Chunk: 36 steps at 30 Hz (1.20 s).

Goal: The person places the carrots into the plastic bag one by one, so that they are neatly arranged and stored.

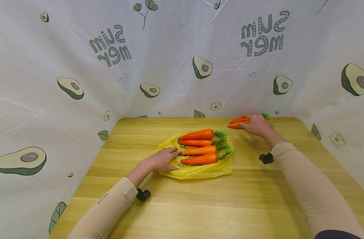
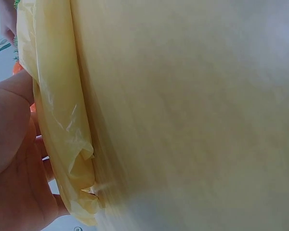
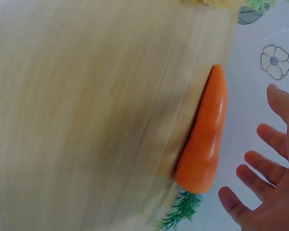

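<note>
Several orange carrots [image 1: 199, 150] with green tops lie side by side on a yellow plastic bag [image 1: 211, 172], which is spread on the table. My left hand [image 1: 163, 160] rests at the bag's left edge, its fingertips near the carrot tips. In the left wrist view the bag's crumpled rim [image 2: 62, 106] runs beside that hand's palm and fingers. At the back right, my right hand [image 1: 257, 125] hovers over two more carrots [image 1: 235, 125], partly hiding them. The right wrist view has this hand's fingers spread, apart from a carrot [image 3: 204, 134].
The wooden table [image 1: 182, 209] ends at a white curtain [image 1: 176, 43] printed with avocados, close behind the two carrots. Side curtains flank the table. A small black camera sits on each wrist, the right one [image 1: 266, 158] and the left one [image 1: 143, 195].
</note>
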{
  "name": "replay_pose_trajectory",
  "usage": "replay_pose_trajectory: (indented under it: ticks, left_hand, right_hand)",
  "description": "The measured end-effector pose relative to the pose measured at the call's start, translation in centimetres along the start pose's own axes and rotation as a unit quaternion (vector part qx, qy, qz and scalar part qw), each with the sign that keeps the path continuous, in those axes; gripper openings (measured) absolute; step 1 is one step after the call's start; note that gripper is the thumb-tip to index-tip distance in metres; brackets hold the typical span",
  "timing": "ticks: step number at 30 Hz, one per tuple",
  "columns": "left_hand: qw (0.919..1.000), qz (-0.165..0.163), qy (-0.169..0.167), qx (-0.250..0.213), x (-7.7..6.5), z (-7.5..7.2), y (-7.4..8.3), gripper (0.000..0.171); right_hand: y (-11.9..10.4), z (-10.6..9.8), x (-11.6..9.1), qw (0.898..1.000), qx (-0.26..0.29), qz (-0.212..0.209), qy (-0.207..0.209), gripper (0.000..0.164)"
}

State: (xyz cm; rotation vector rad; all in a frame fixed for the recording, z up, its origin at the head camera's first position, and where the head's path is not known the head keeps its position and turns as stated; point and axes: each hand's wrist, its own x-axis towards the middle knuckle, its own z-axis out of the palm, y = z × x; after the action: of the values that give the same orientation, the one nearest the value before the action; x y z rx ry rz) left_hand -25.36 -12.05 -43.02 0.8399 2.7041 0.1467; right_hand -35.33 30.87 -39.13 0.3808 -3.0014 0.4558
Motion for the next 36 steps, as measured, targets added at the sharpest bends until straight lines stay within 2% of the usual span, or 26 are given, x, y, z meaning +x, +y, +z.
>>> replay_pose_trajectory:
  ticks: [9, 20, 28, 36]
  left_hand:
    - [1.0, 0.001, 0.004, -0.002, 0.0, 0.0, 0.0, 0.074]
    - [1.0, 0.001, 0.002, -0.005, 0.0, 0.0, 0.0, 0.074]
    - [1.0, 0.0, -0.002, -0.005, -0.1, -0.2, 0.1, 0.074]
    - [1.0, -0.001, -0.003, -0.002, 0.0, -0.1, 0.1, 0.074]
  right_hand:
    - [1.7, 0.6, -0.2, 0.999, -0.032, 0.011, -0.015, 0.061]
    - [2.8, 0.7, -0.2, 0.998, -0.052, 0.025, -0.036, 0.067]
    - [3.6, 1.3, 0.8, 0.993, -0.059, 0.064, -0.074, 0.08]
    - [3.9, 1.7, 1.6, 0.992, -0.065, 0.062, -0.09, 0.081]
